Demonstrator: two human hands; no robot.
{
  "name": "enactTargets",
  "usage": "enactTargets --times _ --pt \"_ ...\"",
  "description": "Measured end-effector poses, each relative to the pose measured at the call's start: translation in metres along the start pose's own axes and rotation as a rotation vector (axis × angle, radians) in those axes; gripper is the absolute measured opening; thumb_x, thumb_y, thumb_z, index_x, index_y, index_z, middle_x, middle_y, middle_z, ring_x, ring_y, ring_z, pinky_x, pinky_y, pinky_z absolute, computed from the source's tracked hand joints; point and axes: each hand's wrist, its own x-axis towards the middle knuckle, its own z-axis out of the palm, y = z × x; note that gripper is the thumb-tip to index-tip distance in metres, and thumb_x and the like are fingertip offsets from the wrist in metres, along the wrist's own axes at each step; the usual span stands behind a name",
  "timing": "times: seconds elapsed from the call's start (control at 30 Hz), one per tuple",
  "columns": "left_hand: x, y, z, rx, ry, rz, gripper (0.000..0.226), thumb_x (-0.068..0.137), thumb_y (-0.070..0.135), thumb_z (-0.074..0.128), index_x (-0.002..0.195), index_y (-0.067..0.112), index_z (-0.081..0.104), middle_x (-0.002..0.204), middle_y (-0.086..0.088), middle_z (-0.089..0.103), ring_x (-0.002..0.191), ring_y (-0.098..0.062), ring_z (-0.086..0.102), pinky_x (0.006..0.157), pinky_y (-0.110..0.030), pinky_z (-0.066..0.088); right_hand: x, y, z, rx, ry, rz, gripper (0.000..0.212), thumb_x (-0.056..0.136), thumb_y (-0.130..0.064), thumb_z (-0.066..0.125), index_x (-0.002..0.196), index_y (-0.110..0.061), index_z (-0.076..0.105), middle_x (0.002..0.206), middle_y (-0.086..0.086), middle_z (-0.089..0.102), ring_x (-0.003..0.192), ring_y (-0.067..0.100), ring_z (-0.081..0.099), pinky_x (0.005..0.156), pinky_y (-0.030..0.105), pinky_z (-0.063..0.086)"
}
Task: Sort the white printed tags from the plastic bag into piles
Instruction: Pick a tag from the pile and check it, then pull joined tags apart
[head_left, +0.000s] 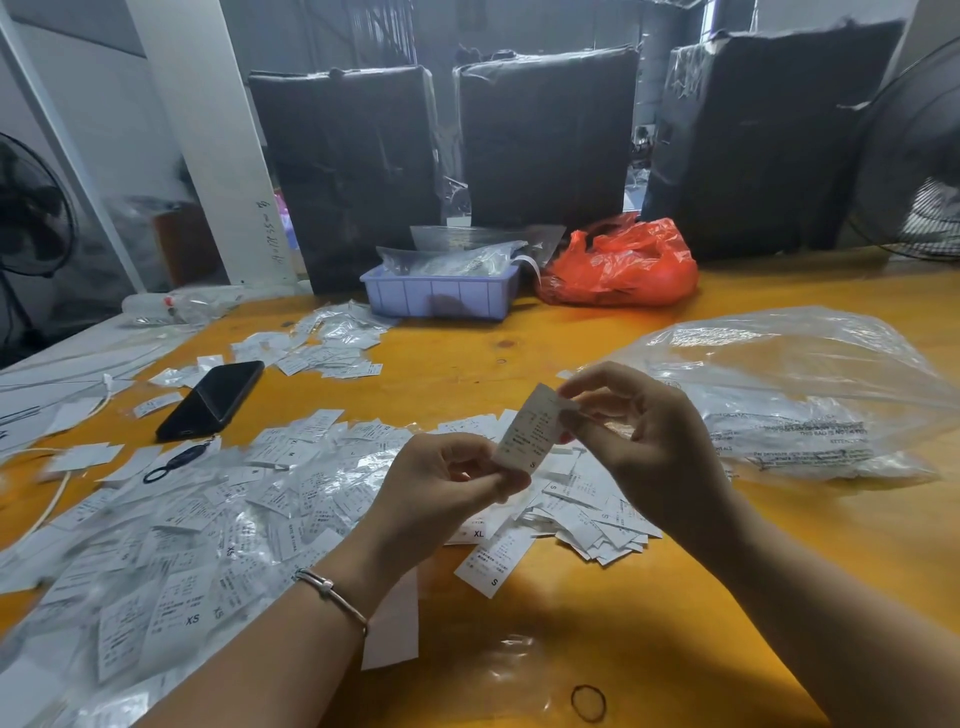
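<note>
Both hands hold one white printed tag (532, 431) marked S above the orange table (649, 613). My left hand (441, 483) pinches its lower end and my right hand (639, 436) pinches its upper end. Beneath them lies a pile of S tags (587, 504). A wide spread of loose tags and small clear sleeves (208, 525) covers the table to the left, some marked XS or M. Another S tag (493, 564) lies alone near my left wrist. The large clear plastic bag (795, 395) sits to the right, crumpled, with print on it.
A black phone (210, 400) and a black ring strap (174, 462) lie left of centre. A lilac tray (441, 293) of bags and a red plastic bag (623, 265) stand at the back before dark wrapped bundles (545, 135). A rubber band (588, 702) lies near the front edge.
</note>
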Motion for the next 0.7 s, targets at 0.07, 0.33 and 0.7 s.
enactTargets --times 0.07,0.33,0.7 --pt "-0.0004 0.0001 -0.0001 -0.021 0.004 -0.020 0.007 0.073 0.028 0.078 0.080 0.027 0.078 0.084 0.000 0.076 0.077 -0.019 0.071 0.073 -0.041 0.060 -0.0012 0.0010 0.0020 -0.040 -0.012 -0.020 0.013 0.084 -0.004 0.068 0.088 -0.017 0.068 0.080 -0.001 0.073 0.075 0.008 0.070 0.073 0.029 0.058" --pt "0.0002 -0.0027 -0.0001 -0.058 -0.010 -0.055 0.017 0.074 0.034 0.078 0.080 0.018 0.078 0.078 -0.005 0.075 0.075 -0.018 0.070 0.078 -0.044 0.057 -0.0053 0.0058 0.0096 -0.081 -0.085 0.034 0.034 0.080 -0.004 0.072 0.109 -0.020 0.068 0.083 -0.005 0.070 0.080 0.008 0.065 0.077 0.025 0.054" --pt "0.0013 -0.0025 0.0013 -0.088 0.000 -0.066 0.020 0.073 0.030 0.077 0.083 0.011 0.077 0.081 -0.009 0.076 0.080 -0.027 0.072 0.080 -0.046 0.057 -0.0077 0.0012 0.0105 -0.158 -0.040 -0.100 0.023 0.080 -0.005 0.073 0.100 -0.016 0.075 0.086 -0.003 0.073 0.077 0.008 0.065 0.069 0.035 0.054"
